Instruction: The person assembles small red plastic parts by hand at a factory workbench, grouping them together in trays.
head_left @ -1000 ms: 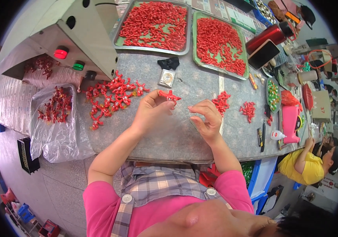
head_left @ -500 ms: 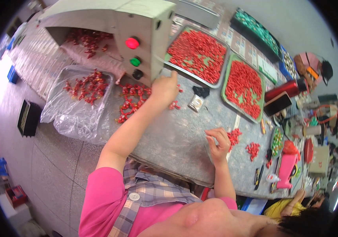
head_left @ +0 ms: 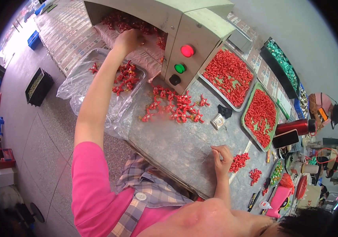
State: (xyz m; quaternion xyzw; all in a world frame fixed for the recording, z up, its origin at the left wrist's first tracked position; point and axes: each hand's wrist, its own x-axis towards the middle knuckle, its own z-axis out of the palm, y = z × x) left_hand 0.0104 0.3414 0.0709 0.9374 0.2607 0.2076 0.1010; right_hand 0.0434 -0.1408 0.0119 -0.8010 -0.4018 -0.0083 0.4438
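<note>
Machine [head_left: 188,23]: grey box on the table's far edge, red, green and black buttons on its side.
Red parts [head_left: 135,25]: heaped in machine mouth.
Clear bag [head_left: 82,85]: below mouth, more parts inside.
Left hand [head_left: 128,39]: in mouth, fingers curled onto red parts, grip unclear.
Right hand [head_left: 221,157]: on table [head_left: 177,146] well clear of machine, loosely curled, contents unclear.

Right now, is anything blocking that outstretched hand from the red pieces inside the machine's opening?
Nothing visible does. The left hand is already in the mouth of the grey machine, touching the red plastic pieces lying there. The clear bag lies below the arm, not in its path.
</note>
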